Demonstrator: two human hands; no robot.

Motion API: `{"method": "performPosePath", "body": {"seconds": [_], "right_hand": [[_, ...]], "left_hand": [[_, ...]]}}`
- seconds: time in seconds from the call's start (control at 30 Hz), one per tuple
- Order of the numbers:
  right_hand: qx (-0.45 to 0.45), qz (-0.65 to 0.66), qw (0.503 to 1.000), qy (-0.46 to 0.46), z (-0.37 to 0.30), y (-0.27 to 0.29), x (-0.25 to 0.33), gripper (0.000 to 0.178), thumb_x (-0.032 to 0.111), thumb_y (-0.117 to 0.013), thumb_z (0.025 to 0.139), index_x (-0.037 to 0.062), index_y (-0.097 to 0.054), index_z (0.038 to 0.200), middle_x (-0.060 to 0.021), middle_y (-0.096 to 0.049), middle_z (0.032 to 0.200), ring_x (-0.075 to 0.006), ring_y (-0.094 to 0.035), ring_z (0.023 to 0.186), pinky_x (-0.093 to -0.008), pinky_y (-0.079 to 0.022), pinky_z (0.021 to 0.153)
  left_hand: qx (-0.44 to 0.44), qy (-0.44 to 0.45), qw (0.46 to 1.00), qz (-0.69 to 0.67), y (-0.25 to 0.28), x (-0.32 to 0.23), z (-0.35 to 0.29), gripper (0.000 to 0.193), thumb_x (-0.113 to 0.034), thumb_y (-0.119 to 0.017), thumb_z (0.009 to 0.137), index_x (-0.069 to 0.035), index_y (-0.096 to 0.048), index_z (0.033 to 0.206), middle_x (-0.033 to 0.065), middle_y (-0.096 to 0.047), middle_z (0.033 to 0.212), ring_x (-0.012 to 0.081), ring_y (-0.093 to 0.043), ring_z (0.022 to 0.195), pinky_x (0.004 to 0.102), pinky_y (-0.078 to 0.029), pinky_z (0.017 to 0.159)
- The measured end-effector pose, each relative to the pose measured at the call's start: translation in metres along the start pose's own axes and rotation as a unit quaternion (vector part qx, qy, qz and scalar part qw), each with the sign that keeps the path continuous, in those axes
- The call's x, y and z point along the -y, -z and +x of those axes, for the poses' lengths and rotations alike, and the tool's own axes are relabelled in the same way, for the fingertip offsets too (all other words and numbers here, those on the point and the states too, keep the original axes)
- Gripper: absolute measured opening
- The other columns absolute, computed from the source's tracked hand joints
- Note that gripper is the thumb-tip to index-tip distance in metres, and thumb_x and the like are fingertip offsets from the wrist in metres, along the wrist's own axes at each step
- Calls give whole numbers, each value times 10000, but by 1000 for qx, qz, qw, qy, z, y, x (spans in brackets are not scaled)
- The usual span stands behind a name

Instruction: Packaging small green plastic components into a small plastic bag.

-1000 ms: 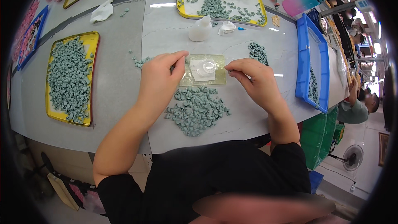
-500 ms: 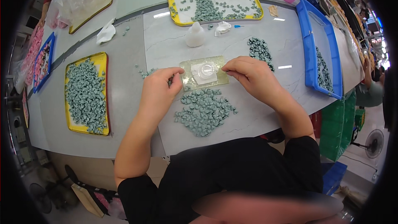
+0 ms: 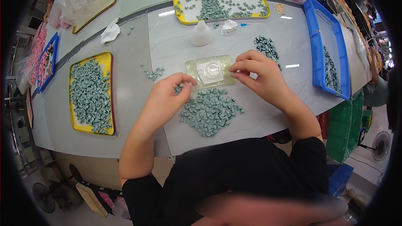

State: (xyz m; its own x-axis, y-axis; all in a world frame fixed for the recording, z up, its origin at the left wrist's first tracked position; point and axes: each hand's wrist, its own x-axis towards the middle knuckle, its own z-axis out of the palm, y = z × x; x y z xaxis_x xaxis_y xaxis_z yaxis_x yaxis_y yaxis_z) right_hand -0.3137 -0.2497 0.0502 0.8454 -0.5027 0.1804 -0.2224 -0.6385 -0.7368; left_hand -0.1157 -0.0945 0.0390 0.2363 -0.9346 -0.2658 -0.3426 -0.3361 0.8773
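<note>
In front of me lies a translucent yellowish-green plate point(image 3: 190, 68) carrying a white paper square point(image 3: 204, 78) and a small round clear dish point(image 3: 213, 69). My left hand point(image 3: 169, 100) is at the plate's lower left corner, thumb and forefinger curled toward each other; whatever is between the tips is too small to make out. At the plate's right edge, my right hand point(image 3: 261, 75) has its fingertips pinched together, and anything in them is hidden. Just below the plate spreads a pile of small grey-green pieces point(image 3: 211, 111).
Left stands a yellow-rimmed tray point(image 3: 111, 100) heaped with similar pieces; another yellow-rimmed tray point(image 3: 178, 10) lies at the back. A white bottle point(image 3: 201, 35), crumpled white tissue point(image 3: 229, 26) and blue needle tip point(image 3: 245, 24) sit beyond the plate. Darker pieces point(image 3: 267, 48) and a blue bin point(image 3: 314, 50) are right.
My left hand has come down and slightly right, from the plate's left edge to its lower corner. My right hand has shifted slightly and stays at the right edge. The whole view has shifted a little.
</note>
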Motion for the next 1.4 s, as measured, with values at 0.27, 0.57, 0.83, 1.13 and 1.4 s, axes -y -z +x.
{"method": "performPosePath", "body": {"seconds": [0.27, 0.57, 0.83, 1.13, 1.4], "right_hand": [[-49, 49, 993, 90, -2, -34, 13, 246, -25, -709, 699, 51, -686, 932, -64, -677, 813, -168, -651, 752, -239, -501, 616], [-78, -18, 968, 239, 3, -51, 12, 261, -30, -723, 652, -5, -654, 903, -101, -640, 797, -210, -607, 640, -277, -484, 551], [-113, -71, 956, 261, 12, -52, 8, 264, -39, -728, 637, -19, -639, 884, -109, -628, 781, -206, -599, 627, -284, -475, 527], [-51, -225, 924, 305, 23, -48, 1, 276, -7, -708, 628, -26, -627, 891, -102, -606, 802, -236, -601, 676, -323, -480, 558], [-58, -237, 916, 318, 27, -53, 1, 291, 33, -712, 620, -28, -628, 891, -103, -603, 815, -238, -598, 678, -326, -483, 562]], "left_hand": [[126, 99, 875, -457, -12, 0, -5, 216, -148, -531, 933, 36, -584, 1032, 42, -572, 765, 14, -354, 514, 175, -268, 428], [78, 73, 900, -423, -17, 5, -10, 207, -129, -509, 938, 32, -589, 1041, 37, -589, 783, 23, -379, 515, 171, -300, 452], [44, 45, 901, -429, -3, 10, -12, 211, -77, -477, 927, 23, -503, 1111, 76, -609, 875, 20, -358, 513, 171, -305, 453], [-8, 51, 836, -547, 14, 25, -8, 186, -57, -477, 921, 32, -476, 1084, 112, -586, 932, 29, -346, 543, 173, -302, 456], [-48, 64, 812, -578, 11, 32, -4, 306, -76, -518, 914, 42, -481, 1194, 63, -545, 866, 39, -363, 569, 179, -323, 486]]}}
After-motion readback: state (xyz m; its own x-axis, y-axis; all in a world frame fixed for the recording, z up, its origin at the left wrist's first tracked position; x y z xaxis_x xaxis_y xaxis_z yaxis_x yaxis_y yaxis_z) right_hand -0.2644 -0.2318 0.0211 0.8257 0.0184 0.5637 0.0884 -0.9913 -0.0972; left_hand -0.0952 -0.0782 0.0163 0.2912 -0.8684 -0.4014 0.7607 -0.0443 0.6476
